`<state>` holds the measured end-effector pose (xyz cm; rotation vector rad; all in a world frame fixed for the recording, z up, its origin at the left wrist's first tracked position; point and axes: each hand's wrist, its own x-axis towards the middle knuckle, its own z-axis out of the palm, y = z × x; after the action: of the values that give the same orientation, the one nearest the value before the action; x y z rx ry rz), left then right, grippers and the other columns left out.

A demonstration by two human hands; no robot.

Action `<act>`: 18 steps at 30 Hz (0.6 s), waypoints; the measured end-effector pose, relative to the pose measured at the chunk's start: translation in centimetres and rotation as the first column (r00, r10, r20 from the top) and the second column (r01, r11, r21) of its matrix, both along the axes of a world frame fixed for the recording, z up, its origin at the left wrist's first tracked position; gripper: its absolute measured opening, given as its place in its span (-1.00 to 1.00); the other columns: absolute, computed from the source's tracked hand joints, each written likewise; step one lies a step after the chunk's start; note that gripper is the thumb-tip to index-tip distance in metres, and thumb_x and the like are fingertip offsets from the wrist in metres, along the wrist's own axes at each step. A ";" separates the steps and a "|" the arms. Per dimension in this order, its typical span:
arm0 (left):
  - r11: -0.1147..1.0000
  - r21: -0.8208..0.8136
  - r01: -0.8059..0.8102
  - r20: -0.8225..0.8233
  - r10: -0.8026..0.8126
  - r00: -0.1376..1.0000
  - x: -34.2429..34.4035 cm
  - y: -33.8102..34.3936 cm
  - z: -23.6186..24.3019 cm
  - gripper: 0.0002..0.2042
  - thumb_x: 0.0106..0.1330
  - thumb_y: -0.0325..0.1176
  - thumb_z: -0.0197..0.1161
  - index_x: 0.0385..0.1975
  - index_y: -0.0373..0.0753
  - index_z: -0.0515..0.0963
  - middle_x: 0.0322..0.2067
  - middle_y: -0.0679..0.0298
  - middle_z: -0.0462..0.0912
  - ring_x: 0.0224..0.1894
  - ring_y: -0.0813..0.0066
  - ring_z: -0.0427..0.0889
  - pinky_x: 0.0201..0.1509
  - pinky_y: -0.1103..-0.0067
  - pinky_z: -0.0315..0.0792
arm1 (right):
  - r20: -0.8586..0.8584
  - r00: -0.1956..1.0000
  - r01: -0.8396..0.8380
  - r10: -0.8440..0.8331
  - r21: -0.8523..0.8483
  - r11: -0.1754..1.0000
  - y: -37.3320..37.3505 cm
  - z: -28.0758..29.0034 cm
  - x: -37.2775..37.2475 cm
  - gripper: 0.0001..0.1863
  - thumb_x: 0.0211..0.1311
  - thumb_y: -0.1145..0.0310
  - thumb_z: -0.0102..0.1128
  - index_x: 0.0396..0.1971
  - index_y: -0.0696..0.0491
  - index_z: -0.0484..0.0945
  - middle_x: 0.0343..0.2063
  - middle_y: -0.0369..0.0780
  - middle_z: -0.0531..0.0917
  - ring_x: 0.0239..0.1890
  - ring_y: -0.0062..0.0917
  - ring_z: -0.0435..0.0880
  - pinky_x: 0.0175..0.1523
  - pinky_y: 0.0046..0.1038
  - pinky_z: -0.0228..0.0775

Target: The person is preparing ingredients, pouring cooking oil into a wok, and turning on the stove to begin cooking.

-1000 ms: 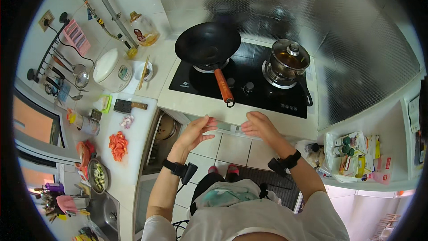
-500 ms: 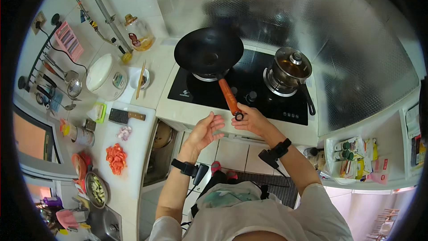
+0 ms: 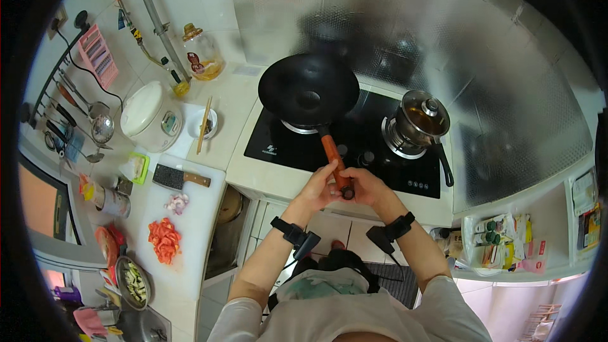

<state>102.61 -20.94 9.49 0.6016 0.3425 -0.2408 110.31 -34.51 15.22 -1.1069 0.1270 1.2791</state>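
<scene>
A black wok (image 3: pixel 308 88) sits on the left burner of the glass-topped gas stove (image 3: pixel 373 174). Its reddish wooden handle (image 3: pixel 330 150) points toward me over the front edge. From the left, my left hand (image 3: pixel 318 189) is closed about the handle's end, thumb along its side. My right hand (image 3: pixel 369 187) cups the same end from the right, its thumb against the wood. The undersides of both hands' fingers are partly hidden. On the right burner stands a pot with a glass lid (image 3: pixel 423 116).
To the left, a white cutting board (image 3: pixel 196 206) carries a cleaver (image 3: pixel 180 178), chopped tomato (image 3: pixel 164 240) and chopped pale pieces (image 3: pixel 177 203). Behind it are a rice cooker (image 3: pixel 150 117) and a bowl with chopsticks (image 3: pixel 206 124). A bowl of cut vegetables (image 3: pixel 133 282) stands near the sink.
Both hands have drawn together and closed on the end of the wok's handle; earlier the left was open and apart from it. The whole view has shifted slightly.
</scene>
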 end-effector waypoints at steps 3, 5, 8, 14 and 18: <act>0.998 -0.022 0.052 0.019 -0.051 0.999 0.9 0.6 -0.8 -0.68 0.31 -0.04 0.08 -0.11 -0.12 0.44 -0.34 0.27 0.55 -0.34 0.39 0.53 -0.28 0.40 0.47 | -0.012 0.999 -0.051 0.051 -0.007 0.999 1.1 -0.9 0.2 -0.76 0.06 0.35 0.13 -0.27 0.12 0.44 -0.50 -0.23 0.54 -0.52 -0.55 0.54 -0.46 -0.49 0.46; 0.994 -0.035 0.102 0.056 -0.100 0.993 1.4 0.5 -0.7 -0.70 0.30 -0.09 0.11 -0.13 -0.13 0.45 -0.37 0.27 0.57 -0.39 0.39 0.55 -0.34 0.41 0.48 | 0.021 0.997 -0.073 0.073 0.002 0.997 1.5 -1.6 0.8 -0.81 0.04 0.39 0.13 -0.33 0.11 0.43 -0.57 -0.25 0.52 -0.60 -0.59 0.51 -0.56 -0.56 0.39; 0.997 -0.061 0.053 0.035 -0.051 0.998 2.1 0.3 -0.1 -0.76 0.27 -0.20 0.14 -0.17 -0.17 0.45 -0.39 0.24 0.61 -0.43 0.37 0.60 -0.42 0.44 0.50 | 0.109 0.993 -0.052 0.052 -0.007 0.999 2.1 -1.0 0.1 -0.88 -0.01 0.48 0.12 -0.46 0.06 0.37 -0.71 -0.29 0.45 -0.78 -0.67 0.40 -0.77 -0.71 0.14; 0.999 0.030 0.029 0.065 -0.031 0.997 2.0 -1.2 -1.8 -0.70 0.22 -0.37 0.18 -0.07 -0.27 0.40 -0.27 0.14 0.58 -0.32 0.28 0.63 -0.43 0.36 0.59 | 0.409 0.911 -0.063 0.060 -0.005 0.998 -0.1 -2.2 -0.5 -0.65 -0.09 0.52 0.11 -0.21 0.09 0.33 -0.71 -0.29 0.40 -0.78 -0.66 0.37 -0.77 -0.66 0.07; 0.996 0.087 -0.023 0.028 0.020 0.999 1.7 -2.7 -0.7 -0.70 0.20 -0.43 0.22 -0.09 -0.31 0.40 -0.26 0.13 0.56 -0.29 0.31 0.62 -0.35 0.42 0.59 | 0.336 0.940 -0.078 0.050 0.070 0.995 -1.7 -2.7 -0.4 -0.59 -0.09 0.55 0.12 -0.14 0.11 0.32 -0.68 -0.31 0.41 -0.78 -0.68 0.33 -0.78 -0.65 0.03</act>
<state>104.29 -23.60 8.81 0.6864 0.3345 -0.1974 109.91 -36.22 12.54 -1.2485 -0.2168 1.1248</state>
